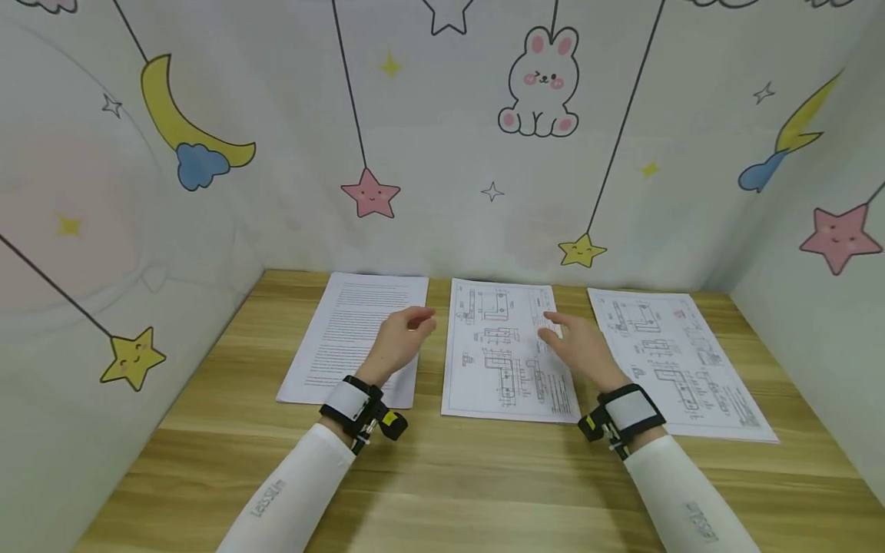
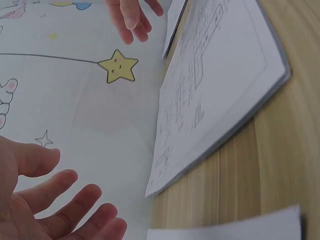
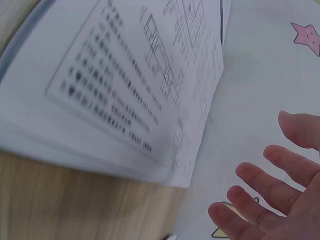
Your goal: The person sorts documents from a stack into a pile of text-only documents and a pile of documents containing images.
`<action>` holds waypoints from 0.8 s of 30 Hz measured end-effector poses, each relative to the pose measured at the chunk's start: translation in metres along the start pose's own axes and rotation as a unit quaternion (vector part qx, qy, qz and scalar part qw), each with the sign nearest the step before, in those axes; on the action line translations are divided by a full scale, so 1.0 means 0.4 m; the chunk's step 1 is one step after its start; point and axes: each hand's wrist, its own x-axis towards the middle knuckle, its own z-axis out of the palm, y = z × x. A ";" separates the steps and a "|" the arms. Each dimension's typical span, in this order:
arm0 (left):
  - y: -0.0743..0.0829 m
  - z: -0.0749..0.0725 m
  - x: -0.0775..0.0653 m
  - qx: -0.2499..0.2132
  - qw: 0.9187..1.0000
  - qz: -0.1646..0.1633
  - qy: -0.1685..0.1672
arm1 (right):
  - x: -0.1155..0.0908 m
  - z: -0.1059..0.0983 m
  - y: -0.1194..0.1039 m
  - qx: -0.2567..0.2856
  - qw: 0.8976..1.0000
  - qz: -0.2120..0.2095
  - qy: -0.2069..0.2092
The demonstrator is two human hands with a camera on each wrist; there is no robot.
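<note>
Hovering empty, fingers (image 2: pixel 75 209) loosely spread: left hand (image 1: pixel 401 339) near text stack (image 1: pixel 346 338), right hand (image 1: pixel 584 349) near middle drawing stack (image 1: pixel 501 319), both stacks on bench (image 1: pixel 449 484). If pages are unbound, gripping only top ones could fan them askew.

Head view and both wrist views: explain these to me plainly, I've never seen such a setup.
There is no machine: the left grip and right grip are a person's bare hands. The wide picture comes from a camera worn on the head, looking forward and down. The other two come from the small black left-wrist camera and right-wrist camera. On the brown wood-grain table lie three flat white paper documents: the left document shows lines of text, the middle document and right document technical drawings. The left grip is raised near the left document, the right grip near the middle document's right edge. Neither holds anything.
</note>
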 end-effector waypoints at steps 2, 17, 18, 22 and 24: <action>0.011 0.033 0.003 -0.013 1.000 0.006 -0.007 | -0.004 -0.021 0.023 -0.002 1.000 0.003 -0.005; 0.094 0.233 0.014 -0.048 0.993 0.038 -0.098 | -0.043 -0.142 0.168 -0.045 0.996 0.077 -0.019; 0.098 0.241 0.012 -0.051 0.992 0.036 -0.108 | -0.050 -0.146 0.178 -0.047 0.995 0.087 -0.022; 0.114 0.274 0.005 -0.070 0.987 0.019 -0.144 | -0.074 -0.158 0.222 -0.053 0.991 0.122 -0.029; 0.122 0.292 0.004 -0.078 0.984 0.015 -0.159 | -0.084 -0.166 0.246 -0.058 0.989 0.131 -0.033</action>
